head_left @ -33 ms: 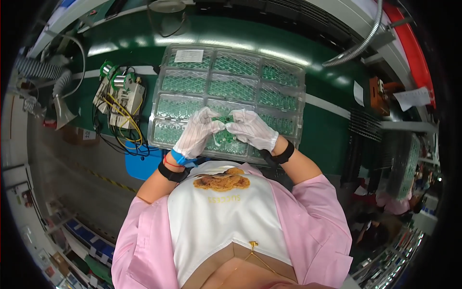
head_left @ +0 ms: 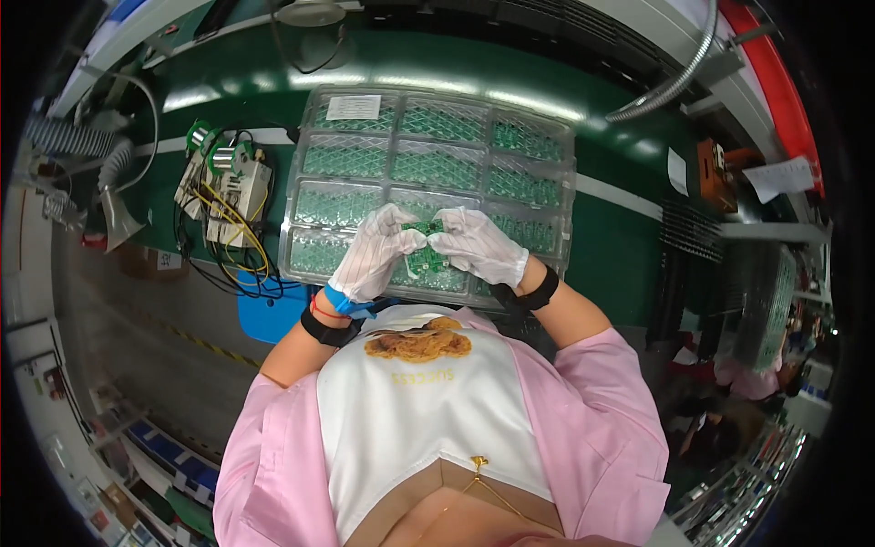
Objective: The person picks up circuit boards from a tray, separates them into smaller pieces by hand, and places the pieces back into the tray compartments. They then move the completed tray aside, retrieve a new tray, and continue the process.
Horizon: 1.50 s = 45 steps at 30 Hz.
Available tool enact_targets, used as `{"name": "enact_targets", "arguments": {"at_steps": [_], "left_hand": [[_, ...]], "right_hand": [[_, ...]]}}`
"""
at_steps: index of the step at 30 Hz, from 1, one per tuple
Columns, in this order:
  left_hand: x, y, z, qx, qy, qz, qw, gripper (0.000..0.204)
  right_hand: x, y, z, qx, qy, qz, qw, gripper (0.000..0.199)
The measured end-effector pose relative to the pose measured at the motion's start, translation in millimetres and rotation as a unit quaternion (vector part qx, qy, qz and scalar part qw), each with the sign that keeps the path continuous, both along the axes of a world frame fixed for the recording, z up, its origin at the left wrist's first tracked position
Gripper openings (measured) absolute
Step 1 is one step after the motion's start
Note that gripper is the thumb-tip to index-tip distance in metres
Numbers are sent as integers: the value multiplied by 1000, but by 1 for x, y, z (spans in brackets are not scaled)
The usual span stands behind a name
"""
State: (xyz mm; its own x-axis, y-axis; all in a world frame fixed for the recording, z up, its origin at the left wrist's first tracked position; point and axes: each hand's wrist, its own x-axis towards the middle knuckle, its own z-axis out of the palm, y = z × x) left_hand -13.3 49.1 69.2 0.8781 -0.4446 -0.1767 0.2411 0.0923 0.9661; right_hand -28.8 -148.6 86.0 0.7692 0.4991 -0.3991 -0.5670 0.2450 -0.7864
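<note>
Both of my hands wear white striped gloves and meet over the near part of a clear plastic tray point(head_left: 386, 173). Between them is a small green circuit board point(head_left: 425, 260), its face partly covered by my fingers. My left hand point(head_left: 372, 251) pinches its upper left side. On the upper right side, my right hand point(head_left: 478, 244) grips it with thumb and fingers close to those of the left. Green boards fill the tray's several compartments under a clear, criss-cross patterned layer. A white paper label point(head_left: 354, 108) lies at the tray's far left.
Left of the tray stand soldering units with wire spools point(head_left: 223, 157) and tangled cables point(head_left: 239, 219). A blue stool point(head_left: 272, 310) is below the bench edge. Flexible ducts hang at the left point(head_left: 117, 169) and upper right point(head_left: 674, 87). A black rack point(head_left: 691, 235) stands at the right.
The circuit board has tilted slightly, so more of its green face shows. Both hands keep their grip in nearly the same place.
</note>
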Motion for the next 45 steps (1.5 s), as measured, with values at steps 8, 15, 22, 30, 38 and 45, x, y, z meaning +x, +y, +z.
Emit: {"name": "enact_targets", "arguments": {"at_steps": [8, 15, 22, 30, 38, 45], "left_hand": [[1, 4, 2, -209, 178, -14, 961, 21], [2, 16, -1, -105, 107, 71, 986, 18], [0, 31, -14, -23, 28, 136, 990, 16], [11, 4, -4, -114, 117, 110, 980, 17], [23, -24, 17, -58, 33, 40, 997, 50], [12, 17, 17, -143, 86, 85, 982, 67]], "right_hand": [[49, -65, 3, -93, -54, -151, 983, 9], [161, -183, -150, -672, -171, -143, 706, 34], [153, -150, -116, -686, -156, -194, 684, 38], [73, -62, -4, -427, -278, -180, 841, 23], [57, -51, -17, -308, -273, -322, 852, 26], [137, -170, -111, -705, -42, -328, 627, 27]]}}
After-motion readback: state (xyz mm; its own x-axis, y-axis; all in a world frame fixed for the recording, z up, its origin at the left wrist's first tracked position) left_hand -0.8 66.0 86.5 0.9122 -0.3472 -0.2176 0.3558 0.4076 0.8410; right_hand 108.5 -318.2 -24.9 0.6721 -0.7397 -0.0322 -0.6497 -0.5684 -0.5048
